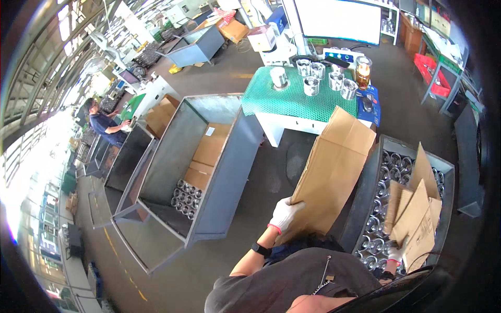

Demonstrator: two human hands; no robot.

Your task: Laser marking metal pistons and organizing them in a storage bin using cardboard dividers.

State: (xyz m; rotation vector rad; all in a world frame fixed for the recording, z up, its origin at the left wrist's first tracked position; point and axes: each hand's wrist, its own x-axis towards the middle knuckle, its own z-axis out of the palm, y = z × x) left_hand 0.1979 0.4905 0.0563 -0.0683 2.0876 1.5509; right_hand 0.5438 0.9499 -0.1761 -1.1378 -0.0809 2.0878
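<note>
My left hand (287, 214), in a white glove with a red cuff, is closed on the left edge of a large brown cardboard sheet (334, 167). The sheet stands tilted in front of my body, between two metal bins. To the right, my gloved right hand (397, 252) reaches down into the right bin (450, 208). Its fingers are closed at the lower edge of a folded cardboard piece (417, 224) with raised flaps, partly hidden. Under and around that cardboard lie rows of shiny round metal parts (372, 224) resembling pistons.
A large grey bin (224, 172) at left holds several metal parts (186, 199) and flat cardboard (209, 148). Ahead stands a table with a green mat (261, 94), bearing piston-like parts (311, 85) and a screen (339, 21) behind. Far left, another person (104, 122) works.
</note>
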